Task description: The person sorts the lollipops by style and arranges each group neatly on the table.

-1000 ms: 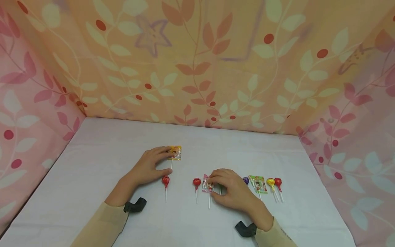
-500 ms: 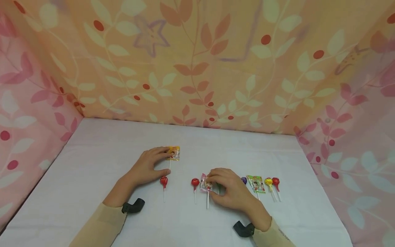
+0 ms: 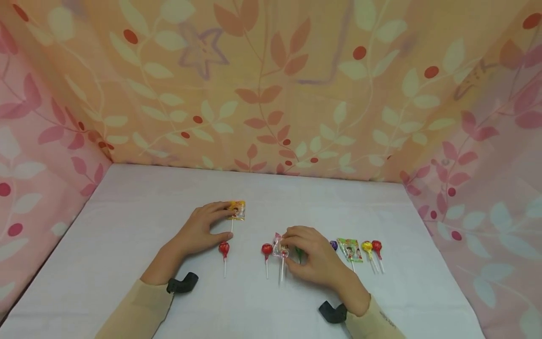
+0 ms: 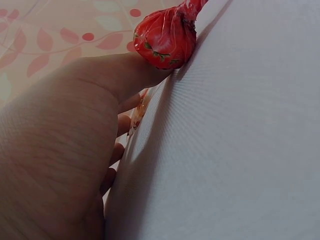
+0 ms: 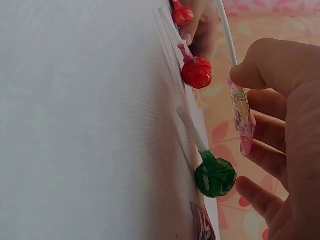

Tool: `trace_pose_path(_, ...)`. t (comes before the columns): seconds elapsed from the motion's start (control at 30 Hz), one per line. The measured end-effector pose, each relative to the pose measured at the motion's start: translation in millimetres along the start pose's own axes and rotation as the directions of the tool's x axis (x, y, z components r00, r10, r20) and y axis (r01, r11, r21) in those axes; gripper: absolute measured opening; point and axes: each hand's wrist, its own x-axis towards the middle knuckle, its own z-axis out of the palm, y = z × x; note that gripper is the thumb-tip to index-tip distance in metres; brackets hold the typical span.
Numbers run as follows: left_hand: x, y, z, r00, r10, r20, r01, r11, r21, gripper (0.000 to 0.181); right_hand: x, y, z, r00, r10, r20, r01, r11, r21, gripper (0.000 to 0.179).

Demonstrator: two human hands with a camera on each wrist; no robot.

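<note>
My left hand (image 3: 203, 228) rests on the table, its fingers stretched over a flat yellow-wrapped lollipop (image 3: 239, 211) and its thumb beside the stick. A round red lollipop (image 4: 167, 37) lies right at that thumb, stick toward me. Between thumb and fingers, my right hand (image 3: 313, 256) pinches a flat pink-wrapped lollipop (image 5: 242, 117). In the right wrist view it is raised off the cloth. Just left of it lies another red lollipop (image 3: 267, 249). A green lollipop (image 5: 216, 176) lies under the right hand, mostly hidden in the head view.
Right of the right hand lie a purple lollipop (image 3: 334, 245), a flat green-wrapped lollipop (image 3: 350, 250), a round yellow lollipop (image 3: 367, 246) and a red one (image 3: 377, 246). White cloth (image 3: 169, 188) covers the table. Patterned curtains (image 3: 262, 84) enclose its back and sides.
My right hand has lifted the pink-wrapped lollipop slightly up from the row. The left hand stays on the yellow-wrapped one. The head view has shifted a little.
</note>
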Motion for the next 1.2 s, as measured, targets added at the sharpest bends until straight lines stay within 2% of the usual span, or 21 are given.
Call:
trace_pose_path(0.57,0.6,0.4,-1.3,1.0,-0.012,-0.001,0.012,1.0,0.009,0.065,25.3,-6,6,0.995,-0.075,-0.072,0.074,0.997,-0.01,0.036)
trace_pose_path(0.87,-0.1,1.6,-0.9,1.0,-0.016,0.0,0.016,1.0,0.011,0.066,34.9,-15,8,0.993,-0.078,-0.091,0.078,0.997,0.002,0.036)
trace_pose_path(1.2,0.9,2.0,0.3,1.0,-0.014,0.005,0.014,1.0,0.017,0.065,49.3,-17,12,0.986,-0.125,-0.107,0.126,0.992,0.005,0.034)
